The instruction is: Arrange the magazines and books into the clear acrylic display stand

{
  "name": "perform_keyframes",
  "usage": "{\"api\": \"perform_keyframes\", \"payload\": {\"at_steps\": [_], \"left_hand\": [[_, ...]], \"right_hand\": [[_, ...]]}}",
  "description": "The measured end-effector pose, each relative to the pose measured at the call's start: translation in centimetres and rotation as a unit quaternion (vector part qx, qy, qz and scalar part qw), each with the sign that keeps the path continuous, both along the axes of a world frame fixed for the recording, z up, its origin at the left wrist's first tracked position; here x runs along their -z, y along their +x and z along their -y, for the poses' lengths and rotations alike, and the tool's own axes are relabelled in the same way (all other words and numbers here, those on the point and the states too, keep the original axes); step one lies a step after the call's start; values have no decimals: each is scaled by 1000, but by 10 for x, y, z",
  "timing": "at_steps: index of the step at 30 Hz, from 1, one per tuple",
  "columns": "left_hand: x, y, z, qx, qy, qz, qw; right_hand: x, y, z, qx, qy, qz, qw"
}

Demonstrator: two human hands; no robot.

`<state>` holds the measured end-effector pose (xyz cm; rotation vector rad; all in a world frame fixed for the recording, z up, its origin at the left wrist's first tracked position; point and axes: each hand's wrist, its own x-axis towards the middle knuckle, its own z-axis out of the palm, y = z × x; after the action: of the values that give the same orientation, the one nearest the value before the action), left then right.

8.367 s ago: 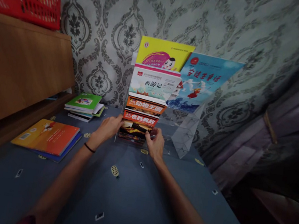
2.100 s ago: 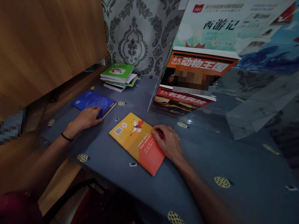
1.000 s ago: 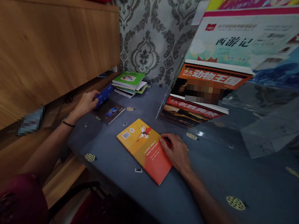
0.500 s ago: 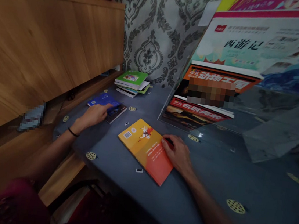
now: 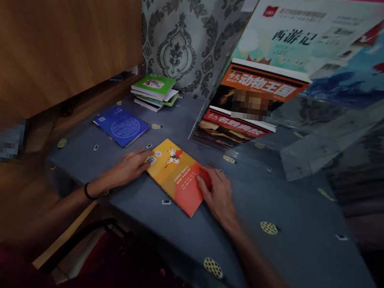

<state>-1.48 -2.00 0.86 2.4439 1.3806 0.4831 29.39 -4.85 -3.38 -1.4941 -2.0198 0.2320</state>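
A yellow and orange book lies back cover up on the dark blue-grey tablecloth. My right hand grips its right edge, thumb on the cover and fingers around the far corner. At the opposite end, my left hand has its fingers closed over the edge beside the barcode. Behind the left hand a blue book rests flat, squared over another book that is almost hidden beneath it.
A small pile of books with a green one on top stands by the wallpapered wall. Upright books, one with an orange cover, fill a clear stand at right. A wooden cabinet borders the table's left side.
My left hand has left the blue book and come to the yellow and orange book's left edge. The blue book now covers the dark one under it. My right hand stays at the right edge.
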Motion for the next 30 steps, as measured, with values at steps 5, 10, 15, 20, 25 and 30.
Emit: {"api": "perform_keyframes", "payload": {"at_steps": [5,10,15,20,25,30], "left_hand": [[-1,12,24,-6,2,-26,1000],[-14,23,25,-13,43,-121,992],[-10,37,3,31,26,-107,993],[10,33,-11,59,-34,-49,996],[22,28,-9,51,-72,37,995],[19,25,-3,37,-91,66,993]], "right_hand": [[-5,14,0,22,-24,12,999],[-17,1,6,9,-4,74,997],[-17,-9,13,22,-28,92,995],[-19,17,-4,52,-109,38,992],[-28,28,-20,6,-211,-12,977],[-33,19,-4,-2,-192,-37,981]]}}
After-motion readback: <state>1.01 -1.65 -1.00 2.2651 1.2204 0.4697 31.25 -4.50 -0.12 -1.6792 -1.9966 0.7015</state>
